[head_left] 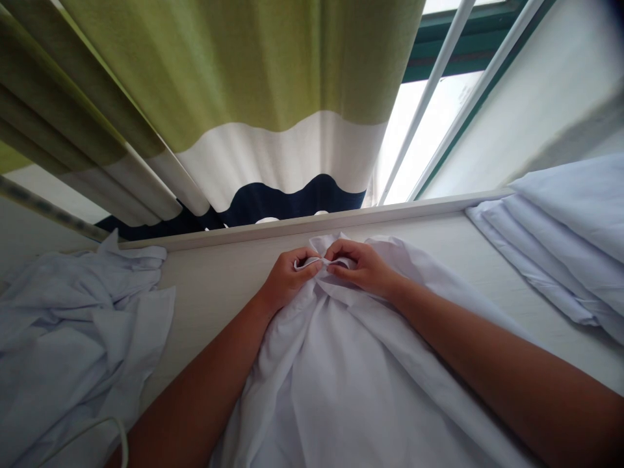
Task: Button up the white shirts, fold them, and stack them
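A large piece of white cloth [351,377] spreads from the middle of the table down to the bottom of the view, its folds fanning out from the pinched spot. My left hand [292,276] is closed on the gathered upper edge, thumb and fingers pressed together. Right beside it, my right hand [361,265] pinches the same edge, with the fingertips of both hands almost meeting. A bit of the cloth stands up above the fingers. What kind of article the cloth is, I cannot tell.
Crumpled white cloth [82,338] lies at the left, with a thin pale cord [119,429] near it. Folded white cloth [575,240] is stacked at the right. Beyond the table's raised back edge [312,224] hang a green, white and navy curtain [273,71] and window bars [429,97].
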Available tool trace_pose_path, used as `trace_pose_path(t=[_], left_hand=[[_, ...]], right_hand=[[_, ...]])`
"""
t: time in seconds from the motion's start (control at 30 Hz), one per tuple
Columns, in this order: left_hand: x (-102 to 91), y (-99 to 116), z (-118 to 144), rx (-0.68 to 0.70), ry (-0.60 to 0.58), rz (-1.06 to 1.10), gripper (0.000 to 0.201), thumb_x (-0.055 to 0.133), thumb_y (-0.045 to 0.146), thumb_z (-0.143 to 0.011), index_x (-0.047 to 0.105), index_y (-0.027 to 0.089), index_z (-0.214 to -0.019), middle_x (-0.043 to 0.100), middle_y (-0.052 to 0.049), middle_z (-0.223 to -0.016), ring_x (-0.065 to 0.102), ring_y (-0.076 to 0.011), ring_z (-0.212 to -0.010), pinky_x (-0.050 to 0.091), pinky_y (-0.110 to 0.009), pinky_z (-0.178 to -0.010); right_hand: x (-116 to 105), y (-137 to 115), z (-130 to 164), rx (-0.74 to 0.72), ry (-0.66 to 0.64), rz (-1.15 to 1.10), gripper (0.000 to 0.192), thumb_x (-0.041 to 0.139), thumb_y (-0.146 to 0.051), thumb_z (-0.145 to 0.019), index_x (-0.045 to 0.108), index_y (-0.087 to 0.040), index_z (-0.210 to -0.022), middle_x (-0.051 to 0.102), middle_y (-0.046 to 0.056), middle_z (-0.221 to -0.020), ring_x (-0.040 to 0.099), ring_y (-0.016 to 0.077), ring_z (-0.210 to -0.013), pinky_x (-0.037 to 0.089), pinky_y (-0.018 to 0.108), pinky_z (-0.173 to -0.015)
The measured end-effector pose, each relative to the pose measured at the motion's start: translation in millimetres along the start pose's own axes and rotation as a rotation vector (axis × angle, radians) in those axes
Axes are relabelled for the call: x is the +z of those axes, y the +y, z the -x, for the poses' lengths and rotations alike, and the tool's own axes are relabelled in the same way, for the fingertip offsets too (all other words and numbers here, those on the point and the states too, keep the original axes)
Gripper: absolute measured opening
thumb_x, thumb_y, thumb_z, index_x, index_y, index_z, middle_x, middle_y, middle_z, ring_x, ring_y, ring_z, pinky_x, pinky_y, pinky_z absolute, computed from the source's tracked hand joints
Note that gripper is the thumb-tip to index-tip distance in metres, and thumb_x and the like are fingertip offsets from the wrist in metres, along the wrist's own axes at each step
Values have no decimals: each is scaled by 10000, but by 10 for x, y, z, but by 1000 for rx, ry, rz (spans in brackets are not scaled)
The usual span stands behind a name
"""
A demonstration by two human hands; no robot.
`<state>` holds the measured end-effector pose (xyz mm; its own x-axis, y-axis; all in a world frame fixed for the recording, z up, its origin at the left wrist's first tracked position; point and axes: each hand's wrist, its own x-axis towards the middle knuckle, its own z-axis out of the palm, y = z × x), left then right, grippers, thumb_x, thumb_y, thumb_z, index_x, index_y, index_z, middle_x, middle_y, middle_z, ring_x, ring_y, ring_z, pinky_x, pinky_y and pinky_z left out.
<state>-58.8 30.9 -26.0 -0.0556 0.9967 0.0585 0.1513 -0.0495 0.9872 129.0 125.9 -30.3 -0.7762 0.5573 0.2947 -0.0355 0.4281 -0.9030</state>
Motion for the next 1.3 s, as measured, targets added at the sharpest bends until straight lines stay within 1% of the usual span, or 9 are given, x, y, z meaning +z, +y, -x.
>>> trace_pose_path(t=[0.13,0.27,0.4,0.5,0.7,0.87,0.97,1.1,1.3], left_hand=[[10,1,4,-29,28,57,260,708,408,-841,709,150,-872,625,1,-778,535,-140,-737,400,-237,-676],[23,19,11,-26,53,83,241,717,391,-836,722,153,-868,641,1,-790,548,-139,-746,413,-234,-688],[31,3,14,-36,83,125,231,734,383,-812,729,156,-852,640,7,-756,535,-127,-689,405,-232,-647],[34,-12,14,-68,104,153,237,730,384,-796,731,154,-854,645,-2,-742,537,-134,-656,396,-238,-603],[25,-6,6,-49,103,120,218,692,367,-838,723,152,-856,630,7,-706,512,-122,-629,384,-236,-595],[21,10,2,-21,138,78,208,688,354,-850,735,152,-856,672,-4,-777,552,-135,-711,419,-241,-666],[26,19,4,-6,152,51,209,686,352,-850,737,151,-834,680,-8,-794,561,-141,-739,427,-243,-689],[31,21,9,-27,128,33,236,673,378,-857,736,151,-873,667,-4,-756,549,-141,-689,425,-251,-662],[21,34,3,-16,174,-3,240,669,384,-854,731,152,-857,676,-6,-787,562,-150,-736,432,-253,-700]], right_hand=[[7,-11,9,-7,48,-46,169,681,-327,-885,612,-204,-977,619,21,-910,573,175,-846,453,295,-795],[6,-3,27,-23,51,-143,193,677,-324,-896,592,-213,-1030,598,26,-956,566,178,-885,450,298,-817],[13,9,32,-36,41,-175,184,656,-329,-912,593,-209,-1036,595,26,-950,557,179,-875,434,298,-792],[31,16,29,-31,85,-193,153,627,-338,-930,604,-201,-996,588,15,-888,537,166,-806,411,293,-739],[55,10,25,-10,204,-135,131,581,-316,-946,620,-196,-913,563,-5,-790,482,148,-705,358,285,-649],[50,-2,26,-46,267,-62,148,565,-313,-944,625,-194,-879,585,0,-787,497,150,-710,375,282,-650],[54,-8,24,-36,262,-53,140,566,-316,-940,621,-198,-890,594,1,-797,510,154,-719,391,285,-667],[65,-26,16,-17,193,6,118,574,-312,-933,611,-207,-896,615,10,-845,552,172,-793,423,303,-753],[69,-12,20,-18,274,90,97,574,-305,-935,602,-214,-925,631,18,-873,580,184,-827,448,313,-791]])
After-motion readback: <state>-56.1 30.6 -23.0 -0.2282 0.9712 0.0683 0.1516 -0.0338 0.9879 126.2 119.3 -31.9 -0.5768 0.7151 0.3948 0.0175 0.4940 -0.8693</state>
